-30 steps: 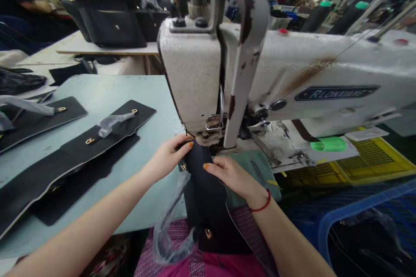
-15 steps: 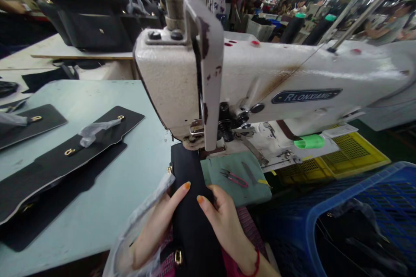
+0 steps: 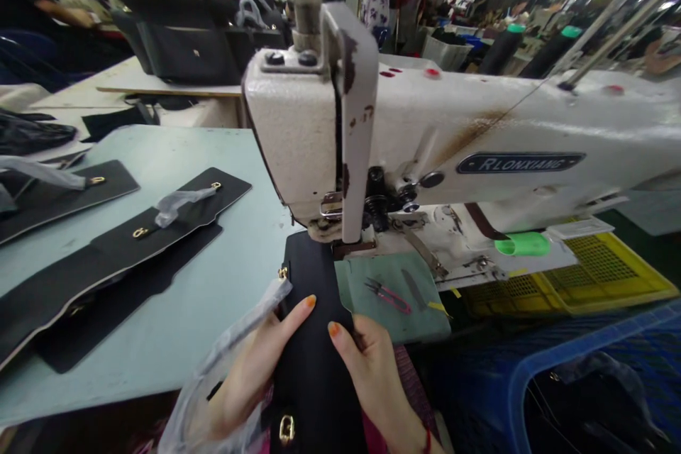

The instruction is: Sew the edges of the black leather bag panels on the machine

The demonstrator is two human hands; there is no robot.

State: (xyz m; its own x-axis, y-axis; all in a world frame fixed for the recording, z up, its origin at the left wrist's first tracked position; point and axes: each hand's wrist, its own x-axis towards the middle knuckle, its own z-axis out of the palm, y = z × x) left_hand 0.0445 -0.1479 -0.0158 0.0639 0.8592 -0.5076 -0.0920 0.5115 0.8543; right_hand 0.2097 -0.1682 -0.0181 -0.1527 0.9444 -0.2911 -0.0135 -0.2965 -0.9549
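Note:
A long black bag panel [image 3: 319, 347] runs from my lap up to the needle area of a white sewing machine [image 3: 298, 135]. My left hand [image 3: 260, 358] grips its left edge, thumb on top and the other fingers hidden beneath. On the right edge, my right hand [image 3: 372, 362] holds the panel the same way. A plastic-wrapped handle [image 3: 223, 340] loops over my left wrist; gold buckles [image 3: 286, 428] sit at the panel's left side. The panel's far end lies under the machine head, where the needle is hidden.
More black panels [image 3: 159, 227] with wrapped handles lie on the pale table [image 3: 228, 298] at left. Pink-handled thread snips [image 3: 388, 294] rest right of the needle area. A blue basket [image 3: 511, 376] stands at lower right, yellow crates [image 3: 601, 262] behind it. Black bags [image 3: 196, 50] stand at the back.
The view has shifted, so the machine and table sit further right in the picture. Both hands keep their hold on the panel, whose far end stays under the machine head.

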